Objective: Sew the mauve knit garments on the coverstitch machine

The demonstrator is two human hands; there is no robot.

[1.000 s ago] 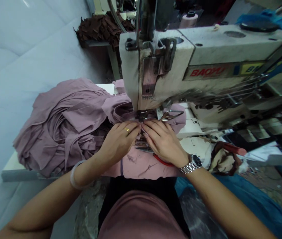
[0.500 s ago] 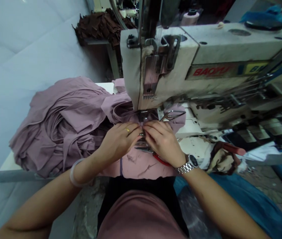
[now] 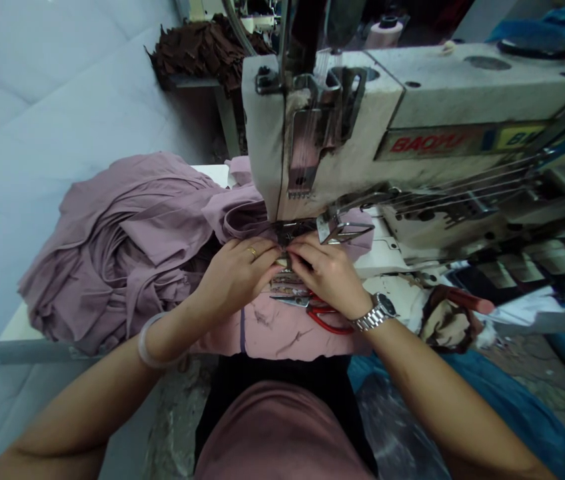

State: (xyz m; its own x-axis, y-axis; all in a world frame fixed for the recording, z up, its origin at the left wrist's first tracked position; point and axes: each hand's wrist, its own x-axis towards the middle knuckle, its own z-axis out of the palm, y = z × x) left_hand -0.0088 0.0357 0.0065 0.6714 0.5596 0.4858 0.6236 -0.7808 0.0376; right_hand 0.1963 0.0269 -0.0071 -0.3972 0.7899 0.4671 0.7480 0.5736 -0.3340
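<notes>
Both hands have crept nearer the needle, uncovering red-handled scissors (image 3: 330, 319) just behind the right hand (image 3: 330, 277). Head view: it and the left hand (image 3: 235, 273) meet fingertip to fingertip, each grip closed on the mauve fabric (image 3: 282, 333), likely keeping its edge folded flat just ahead, under the presser foot (image 3: 290, 231). Left of the grip, a fabric pile (image 3: 127, 247) sits on the worktop (image 3: 17, 341). Above, the sewing machine (image 3: 412, 107) reads "BAOYU" in red; its yellow label is illegible.

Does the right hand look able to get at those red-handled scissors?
Probably yes: the red-handled scissors lie uncovered on the pink fabric right below the right hand, with nothing between.
</notes>
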